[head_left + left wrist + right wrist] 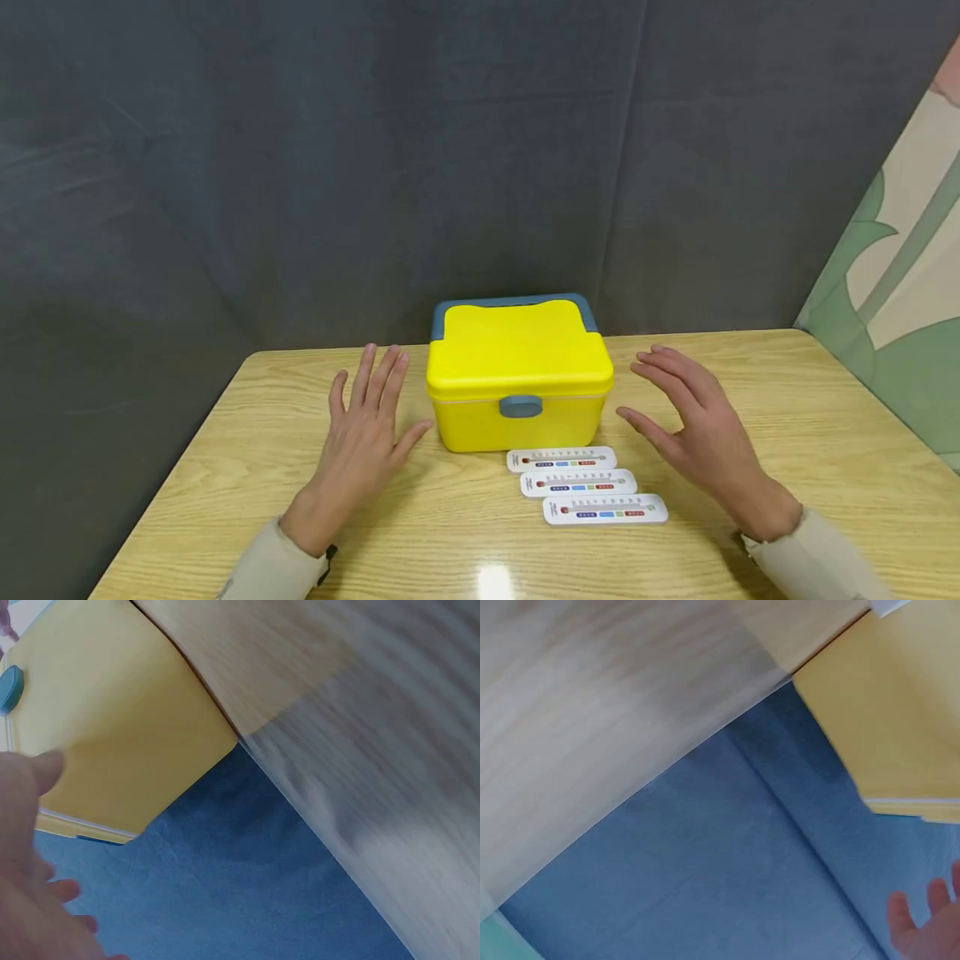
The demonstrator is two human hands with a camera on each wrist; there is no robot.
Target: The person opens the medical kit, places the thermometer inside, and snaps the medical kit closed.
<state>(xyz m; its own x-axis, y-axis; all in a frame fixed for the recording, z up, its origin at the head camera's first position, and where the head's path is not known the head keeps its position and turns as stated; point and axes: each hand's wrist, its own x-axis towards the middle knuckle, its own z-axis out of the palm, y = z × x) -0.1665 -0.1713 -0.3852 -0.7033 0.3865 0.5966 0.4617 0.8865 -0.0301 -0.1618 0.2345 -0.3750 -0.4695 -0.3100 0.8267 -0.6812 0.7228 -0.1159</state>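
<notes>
A yellow box (525,358) with a closed lid, a blue-grey latch (521,407) and a blue-grey handle (438,321) stands near the back of the table. My left hand (363,446) is to the left of the box, fingers spread and holding nothing. On the other side, my right hand (701,425) has its fingers loosely bent, apart from the box and with nothing in them. In front of the box lie three white thermometers: a back one (561,459), a middle one (577,483) and a front one (604,509), stepped toward the right. The left wrist view shows the box's side (135,727) beyond the thumb.
The wooden table (225,467) has its back edge just behind the box. A dark curtain (337,167) hangs behind it. At the right is a wall panel (907,308) with a green leaf pattern.
</notes>
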